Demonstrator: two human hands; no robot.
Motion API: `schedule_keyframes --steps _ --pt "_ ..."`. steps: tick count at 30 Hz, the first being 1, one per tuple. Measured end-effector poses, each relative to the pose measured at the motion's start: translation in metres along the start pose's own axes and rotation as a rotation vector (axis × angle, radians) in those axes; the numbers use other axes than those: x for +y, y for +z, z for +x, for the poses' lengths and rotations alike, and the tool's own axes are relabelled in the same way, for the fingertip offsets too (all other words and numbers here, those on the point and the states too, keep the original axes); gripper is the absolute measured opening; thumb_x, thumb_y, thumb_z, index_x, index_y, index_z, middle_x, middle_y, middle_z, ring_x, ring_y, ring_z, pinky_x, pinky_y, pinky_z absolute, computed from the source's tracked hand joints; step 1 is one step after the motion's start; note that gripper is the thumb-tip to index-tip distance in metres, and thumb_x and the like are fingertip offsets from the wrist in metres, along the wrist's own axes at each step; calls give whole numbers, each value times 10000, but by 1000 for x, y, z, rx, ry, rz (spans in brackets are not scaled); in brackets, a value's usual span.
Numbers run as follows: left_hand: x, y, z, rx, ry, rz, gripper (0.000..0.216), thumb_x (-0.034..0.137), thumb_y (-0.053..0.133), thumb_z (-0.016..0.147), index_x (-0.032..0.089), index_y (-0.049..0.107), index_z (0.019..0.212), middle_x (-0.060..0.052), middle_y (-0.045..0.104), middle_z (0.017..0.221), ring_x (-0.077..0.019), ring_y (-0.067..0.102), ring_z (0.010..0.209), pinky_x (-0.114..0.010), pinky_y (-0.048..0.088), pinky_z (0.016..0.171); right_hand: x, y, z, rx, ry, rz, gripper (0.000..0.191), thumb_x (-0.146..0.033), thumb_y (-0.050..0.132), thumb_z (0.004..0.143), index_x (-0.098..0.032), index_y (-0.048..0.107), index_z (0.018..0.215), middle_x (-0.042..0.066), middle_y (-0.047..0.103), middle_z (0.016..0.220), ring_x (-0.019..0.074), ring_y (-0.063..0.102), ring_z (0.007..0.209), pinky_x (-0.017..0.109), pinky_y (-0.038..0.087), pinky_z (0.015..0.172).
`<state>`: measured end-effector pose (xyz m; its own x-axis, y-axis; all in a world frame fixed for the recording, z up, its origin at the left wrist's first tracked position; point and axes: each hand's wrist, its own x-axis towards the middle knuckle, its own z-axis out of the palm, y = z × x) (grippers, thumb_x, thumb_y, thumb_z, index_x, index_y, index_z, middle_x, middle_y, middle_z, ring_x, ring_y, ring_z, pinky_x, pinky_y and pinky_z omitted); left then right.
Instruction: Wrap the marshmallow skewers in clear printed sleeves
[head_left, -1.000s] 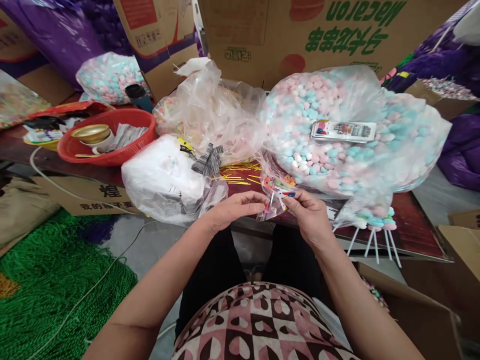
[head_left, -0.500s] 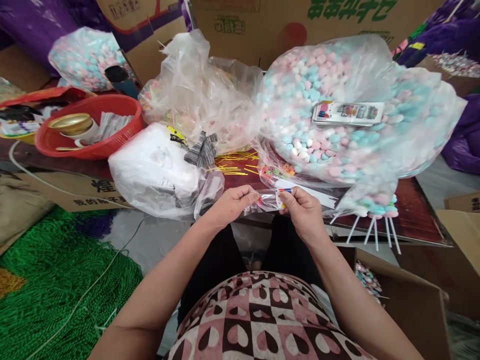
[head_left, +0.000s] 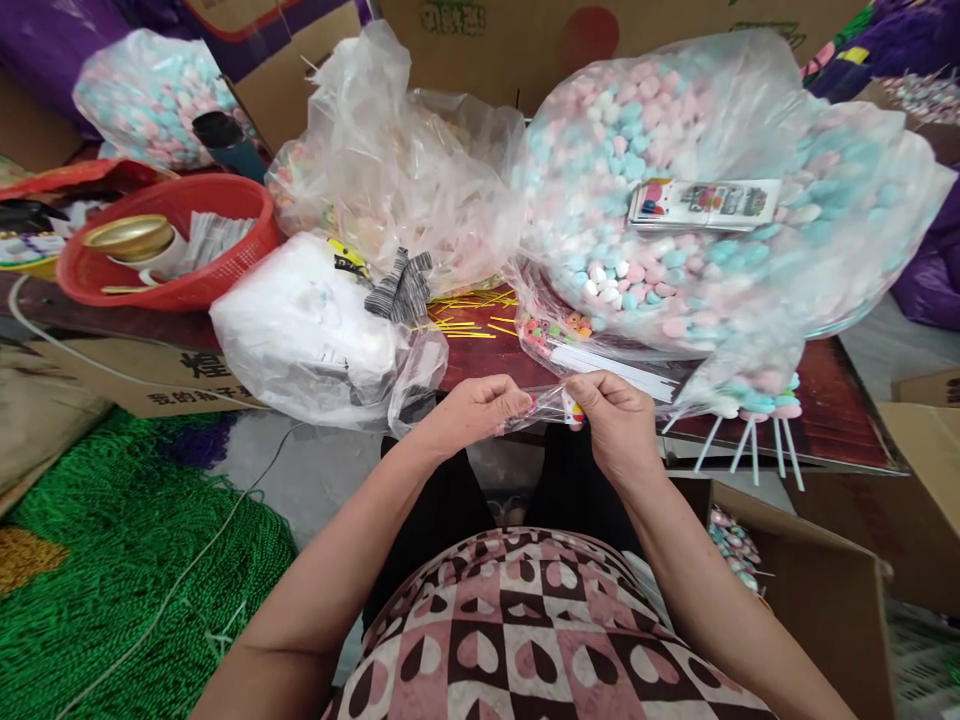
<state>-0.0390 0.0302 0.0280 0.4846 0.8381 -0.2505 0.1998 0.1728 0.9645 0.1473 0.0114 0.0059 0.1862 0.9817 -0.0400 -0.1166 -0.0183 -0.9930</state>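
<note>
Between my two hands, just off the table's front edge, a small clear plastic packet (head_left: 549, 398) with a printed end is stretched. My left hand (head_left: 484, 408) pinches its left end, where a bit of pink shows by the fingertips. My right hand (head_left: 611, 412) has thumb and fingers closed on the printed right end; part of the print shows below the thumb. Beyond my hands lie white sticks (head_left: 615, 372) in a clear bag and yellow twist ties (head_left: 469, 318) on the dark red table (head_left: 480, 368).
A big bag of pastel marshmallows (head_left: 637, 130) carries a bundle of printed packets (head_left: 705, 203). Several marshmallow sticks (head_left: 750, 450) overhang the table edge. On the left are a white plastic bag (head_left: 315, 320) and a red basket (head_left: 247, 245). An open carton (head_left: 817, 590) stands low right.
My right hand has shifted slightly right and down, and its grip now covers more of the packet's printed end. The packet looks more twisted. The view has tilted down a little.
</note>
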Motion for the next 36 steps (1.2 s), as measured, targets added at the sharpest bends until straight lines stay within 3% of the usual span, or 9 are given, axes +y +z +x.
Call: schedule_keyframes --steps 4,7,9,12,19,25,30,33,36 --pt "-1 2 -1 -25 -30 -48 421 579 645 762 170 547 740 53 501 568 -48 362 463 -191 273 453 2 -1 -2 31 -38 -119 376 -498 746 745 -193 594 588 -54 488 477 77 373 431 220 304 411" --pt "-6 2 -1 18 -9 -53 476 620 576 810 164 530 682 49 472 560 -44 343 459 -196 261 450 2 -4 -2 -19 -46 -80 443 -558 694 784 -195 569 563 -42 490 493 88 410 460 228 344 442" --pt "-11 2 -1 56 -9 -74 508 654 549 815 165 522 677 51 450 553 -44 323 451 -204 252 445 0 -7 -3 -97 -2 -7 412 -593 652 806 -198 661 689 -22 562 574 106 476 510 240 401 485" --pt "-15 2 -2 89 -18 -30 534 679 525 817 164 538 680 58 407 523 -56 320 454 -214 257 450 -2 -10 -6 -169 51 52 348 -525 735 752 -218 725 917 -3 663 743 127 560 617 259 469 580" --pt "-12 6 -4 43 85 -33 357 518 605 839 174 600 931 18 583 739 -85 506 614 -208 399 574 3 -9 -8 -10 8 30 219 -374 799 678 -194 678 655 -26 632 588 105 508 539 242 428 539" --pt "-18 11 -5 19 76 -102 294 449 616 864 166 565 798 27 550 699 -74 475 590 -208 381 567 2 -3 -12 33 3 -10 257 -394 747 723 -179 635 639 -51 563 533 75 434 470 209 353 454" --pt "-24 13 3 104 142 49 260 425 590 888 178 596 805 22 551 718 -93 485 630 -224 391 602 -7 -3 -14 32 53 -9 274 -455 679 773 -182 659 762 -61 531 545 66 399 429 198 325 386" --pt "-22 10 8 209 224 124 243 415 598 881 187 616 802 14 566 730 -110 494 673 -236 397 638 -19 -18 -19 48 -19 -49 253 -431 646 816 -182 679 852 -70 510 526 67 407 425 199 345 406" --pt "-23 5 12 297 236 146 206 397 622 862 198 635 810 14 579 756 -113 501 686 -238 399 644 -33 -55 -27 172 -149 -151 230 -397 611 863 -186 691 907 -85 466 484 74 409 425 211 374 458"
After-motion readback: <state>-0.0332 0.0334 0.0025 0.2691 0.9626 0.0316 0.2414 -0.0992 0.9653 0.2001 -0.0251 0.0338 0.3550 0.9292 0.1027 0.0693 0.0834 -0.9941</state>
